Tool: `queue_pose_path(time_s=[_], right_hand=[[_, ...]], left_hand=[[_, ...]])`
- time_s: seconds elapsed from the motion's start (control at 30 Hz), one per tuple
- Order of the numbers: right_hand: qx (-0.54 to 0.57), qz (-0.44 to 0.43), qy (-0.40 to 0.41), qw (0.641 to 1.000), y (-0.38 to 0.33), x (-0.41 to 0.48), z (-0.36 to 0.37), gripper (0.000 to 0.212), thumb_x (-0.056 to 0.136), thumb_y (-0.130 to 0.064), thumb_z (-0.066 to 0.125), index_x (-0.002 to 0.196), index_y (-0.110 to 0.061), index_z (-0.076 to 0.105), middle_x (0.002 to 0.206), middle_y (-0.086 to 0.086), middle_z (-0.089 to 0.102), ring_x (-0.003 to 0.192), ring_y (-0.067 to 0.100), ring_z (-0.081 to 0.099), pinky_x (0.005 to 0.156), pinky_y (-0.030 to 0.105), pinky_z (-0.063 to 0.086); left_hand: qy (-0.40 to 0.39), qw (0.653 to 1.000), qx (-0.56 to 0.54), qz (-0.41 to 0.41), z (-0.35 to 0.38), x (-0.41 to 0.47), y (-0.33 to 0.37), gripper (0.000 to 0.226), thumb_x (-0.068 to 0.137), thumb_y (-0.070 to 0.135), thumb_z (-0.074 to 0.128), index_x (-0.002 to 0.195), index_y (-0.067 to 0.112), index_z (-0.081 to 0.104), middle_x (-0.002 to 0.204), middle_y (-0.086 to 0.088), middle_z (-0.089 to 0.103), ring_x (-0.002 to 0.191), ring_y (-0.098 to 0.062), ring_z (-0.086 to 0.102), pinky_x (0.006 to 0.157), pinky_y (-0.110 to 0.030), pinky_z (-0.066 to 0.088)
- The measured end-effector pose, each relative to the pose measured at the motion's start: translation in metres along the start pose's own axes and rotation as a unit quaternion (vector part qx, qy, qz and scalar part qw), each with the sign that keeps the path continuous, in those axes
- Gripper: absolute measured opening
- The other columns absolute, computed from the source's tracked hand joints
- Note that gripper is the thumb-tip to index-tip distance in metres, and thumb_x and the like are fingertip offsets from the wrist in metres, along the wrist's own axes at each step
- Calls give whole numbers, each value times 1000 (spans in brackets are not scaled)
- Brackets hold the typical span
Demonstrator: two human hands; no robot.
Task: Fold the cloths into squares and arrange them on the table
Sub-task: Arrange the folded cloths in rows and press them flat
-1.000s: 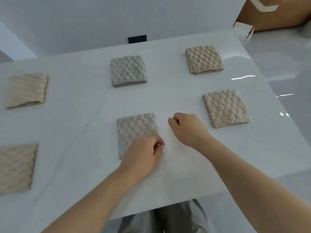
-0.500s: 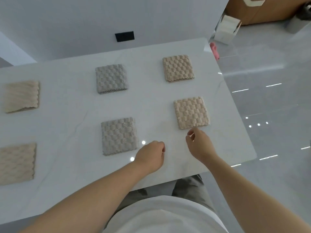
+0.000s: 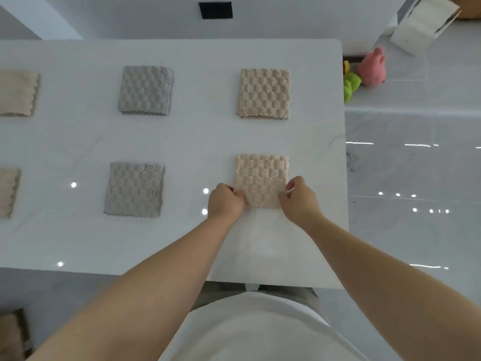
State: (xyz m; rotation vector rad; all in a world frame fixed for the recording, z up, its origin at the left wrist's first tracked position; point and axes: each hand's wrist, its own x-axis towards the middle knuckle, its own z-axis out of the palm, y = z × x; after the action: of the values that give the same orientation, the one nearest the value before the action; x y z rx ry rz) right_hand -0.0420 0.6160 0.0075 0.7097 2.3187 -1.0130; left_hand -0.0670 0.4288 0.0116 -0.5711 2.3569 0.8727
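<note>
White marble-ish worktop [image 3: 182, 142]. The beige cloth [image 3: 261, 175] lies near its right end, just ahead of both hands. The left hand [image 3: 225, 201] and right hand [image 3: 299, 201] each pinch a near corner with curled fingers, equally close I'd say.

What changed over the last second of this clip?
Both hands left the near grey cloth and moved right to the near beige cloth. The left hand now pinches its near left corner and the right hand its near right corner. The grey cloth lies folded as before, and the rest of the table looks unchanged.
</note>
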Motion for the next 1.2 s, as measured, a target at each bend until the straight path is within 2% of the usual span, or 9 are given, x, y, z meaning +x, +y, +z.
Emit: queue_pose_path(time_s=[0.17, 0.27, 0.33, 0.5, 0.73, 0.87, 0.97, 1.1, 1.2], right_hand=[[-34, -57, -20, 998, 2, 1, 9, 3, 97, -17, 49, 97, -19, 47, 94, 11, 59, 73, 23, 55, 52, 26, 34], [-57, -75, -35, 995, 11, -3, 9, 8, 98, -15, 52, 103, -21, 48, 97, 10, 57, 74, 21, 53, 54, 21, 32], [-63, -79, -48, 994, 14, -8, 9, 11, 98, -16, 53, 108, -19, 51, 98, 9, 57, 75, 20, 52, 58, 25, 34], [-83, -85, -81, 990, 23, -22, 17, 16, 98, -16, 52, 114, -17, 53, 101, 8, 58, 84, 21, 53, 74, 27, 37], [-109, -93, -105, 984, 27, -27, 16, 17, 97, -17, 55, 114, -16, 52, 100, 6, 55, 86, 22, 51, 74, 27, 36], [-178, -88, -139, 970, 17, -14, 8, 11, 96, -27, 52, 103, -19, 49, 101, 7, 58, 85, 26, 55, 72, 32, 43], [-210, -69, -94, 971, 1, -2, -5, 24, 101, -38, 40, 99, -16, 47, 101, 9, 61, 86, 29, 56, 73, 36, 47], [-156, -72, -38, 984, -16, 15, -16, 21, 104, -32, 39, 118, -17, 39, 102, 10, 59, 85, 32, 63, 75, 46, 55], [-173, -94, -68, 978, -25, 27, -15, 29, 105, -26, 40, 134, -24, 39, 112, 9, 54, 87, 31, 62, 76, 43, 54]], left_hand=[[-12, 999, 32, -11, 1, 6, -6, 31, 93, 30, 61, 68, 11, 59, 62, -1, 57, 62, -22, 56, 54, -27, 38], [-19, 997, 69, -6, 0, 0, -13, 36, 91, 27, 60, 60, 16, 45, 59, 0, 50, 57, -21, 50, 54, -28, 36], [-19, 996, 86, -6, -1, -5, -19, 38, 91, 26, 59, 58, 19, 41, 58, 1, 49, 56, -20, 49, 54, -27, 35], [-26, 996, 86, -15, -1, -16, -34, 35, 92, 23, 61, 59, 18, 47, 59, 2, 53, 57, -17, 52, 54, -28, 38], [-55, 992, 117, -9, -5, -16, -38, 27, 90, 27, 62, 65, 21, 53, 67, 4, 60, 67, -18, 59, 57, -27, 40], [-131, 983, 129, -3, -12, -9, -36, 13, 83, 35, 59, 83, 26, 68, 77, 8, 69, 78, -17, 67, 73, -35, 59], [-110, 980, 164, 7, -21, -1, -22, 34, 79, 44, 60, 107, 25, 61, 101, 10, 66, 94, -17, 66, 79, -35, 55], [-15, 971, 212, 113, -27, 17, 5, 34, 99, 33, 51, 129, 17, 48, 123, -5, 51, 102, -28, 61, 73, -35, 43], [-37, 953, 249, 167, -27, 33, 14, 30, 100, 24, 48, 130, 21, 50, 123, -5, 50, 100, -29, 59, 73, -36, 44]])
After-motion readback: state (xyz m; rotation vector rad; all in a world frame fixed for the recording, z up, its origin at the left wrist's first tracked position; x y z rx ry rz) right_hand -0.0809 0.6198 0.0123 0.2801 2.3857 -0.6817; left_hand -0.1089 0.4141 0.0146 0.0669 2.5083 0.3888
